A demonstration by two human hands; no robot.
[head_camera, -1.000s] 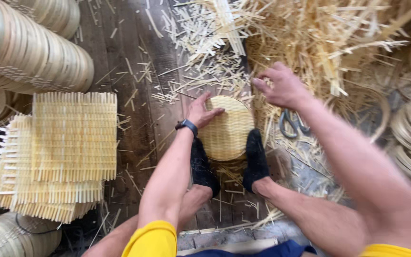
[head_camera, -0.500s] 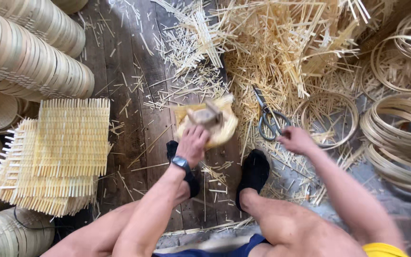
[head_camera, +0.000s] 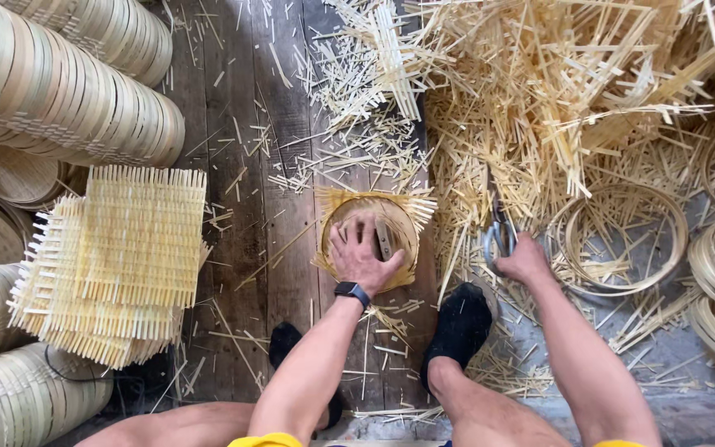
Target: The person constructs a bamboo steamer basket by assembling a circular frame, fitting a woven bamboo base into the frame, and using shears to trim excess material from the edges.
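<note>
Bamboo mat [head_camera: 371, 236] now sits pressed into its ring under my spread left hand [head_camera: 362, 258], while my right hand [head_camera: 523, 261] at three o'clock has closed on the scissors [head_camera: 500, 236].

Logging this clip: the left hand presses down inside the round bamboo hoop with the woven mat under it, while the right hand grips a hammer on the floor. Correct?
Not quite. In the head view the left hand does press inside the round bamboo hoop, but the right hand is on metal scissors, not a hammer.
</note>
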